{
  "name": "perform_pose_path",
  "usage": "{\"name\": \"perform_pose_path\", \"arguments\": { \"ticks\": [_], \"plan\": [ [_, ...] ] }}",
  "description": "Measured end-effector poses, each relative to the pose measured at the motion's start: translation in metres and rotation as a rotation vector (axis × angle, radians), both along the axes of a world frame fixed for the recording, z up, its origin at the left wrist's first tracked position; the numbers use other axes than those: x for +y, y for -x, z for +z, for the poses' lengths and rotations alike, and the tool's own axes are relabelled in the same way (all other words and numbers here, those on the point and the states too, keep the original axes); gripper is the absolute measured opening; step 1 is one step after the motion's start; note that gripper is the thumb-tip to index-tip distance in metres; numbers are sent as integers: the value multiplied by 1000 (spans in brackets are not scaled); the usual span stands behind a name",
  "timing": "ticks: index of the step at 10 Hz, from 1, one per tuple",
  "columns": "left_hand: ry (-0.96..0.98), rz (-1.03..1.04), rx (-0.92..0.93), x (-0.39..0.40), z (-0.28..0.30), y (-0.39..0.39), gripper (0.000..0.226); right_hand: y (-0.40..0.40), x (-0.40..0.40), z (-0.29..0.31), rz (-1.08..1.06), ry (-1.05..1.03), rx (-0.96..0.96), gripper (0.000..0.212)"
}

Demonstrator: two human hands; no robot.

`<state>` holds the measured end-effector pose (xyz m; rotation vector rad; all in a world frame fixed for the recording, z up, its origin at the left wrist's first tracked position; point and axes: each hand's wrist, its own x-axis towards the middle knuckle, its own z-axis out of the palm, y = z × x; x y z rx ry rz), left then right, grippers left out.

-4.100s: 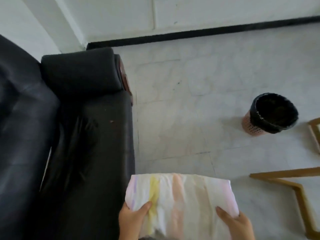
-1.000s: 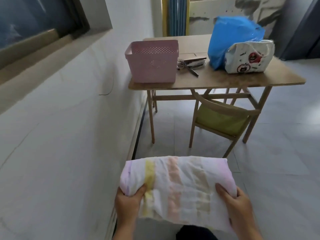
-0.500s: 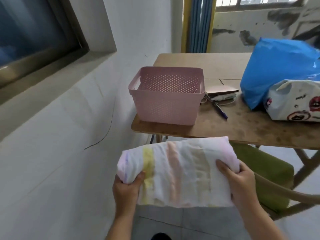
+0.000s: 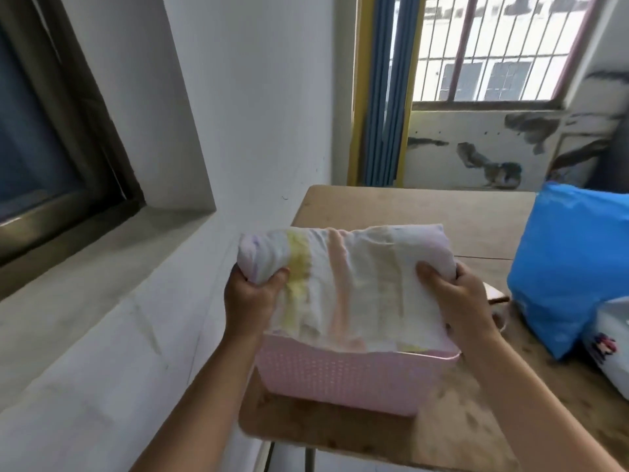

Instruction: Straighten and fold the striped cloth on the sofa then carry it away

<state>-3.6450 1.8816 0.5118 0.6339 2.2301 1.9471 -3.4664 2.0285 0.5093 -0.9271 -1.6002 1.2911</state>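
Observation:
The folded striped cloth (image 4: pixel 354 284), white with pale yellow, pink and beige bands, is held over the pink perforated basket (image 4: pixel 340 379). Its lower edge dips inside the basket's rim, while its far edge stays raised. My left hand (image 4: pixel 248 298) grips the cloth's left end. My right hand (image 4: pixel 456 298) clamps the right end with the thumb on top. The basket's inside is hidden by the cloth.
The basket stands at the near left corner of a wooden table (image 4: pixel 425 212). A blue plastic bag (image 4: pixel 571 267) and a white printed bag (image 4: pixel 609 342) sit at the right. A white wall and window ledge (image 4: pixel 85 253) run along the left.
I have walked from the sofa to the table. Within the last second both hands have lifted the cloth forward until it hangs over and into the pink basket.

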Motion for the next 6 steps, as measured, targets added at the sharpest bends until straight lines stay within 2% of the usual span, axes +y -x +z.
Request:
{"name": "perform_pose_path", "arguments": {
  "ticks": [1,2,3,4,5,6],
  "plan": [
    [180,-110,-22,45,-8,30,42,41,34,-20,45,29,-190,12],
    [312,-291,-111,75,-30,53,55,67,60,-46,69,135,-329,25],
    [404,-333,-216,88,-50,65,54,79,83,-68,71,246,-441,25],
    [567,-298,-247,89,-69,67,48,76,94,-84,88,239,-672,24],
    [759,-164,-116,84,-74,69,59,63,92,-86,149,116,-1118,27],
    [729,-148,31,83,-72,68,48,56,98,-93,161,46,-1153,35]
  ]
}}
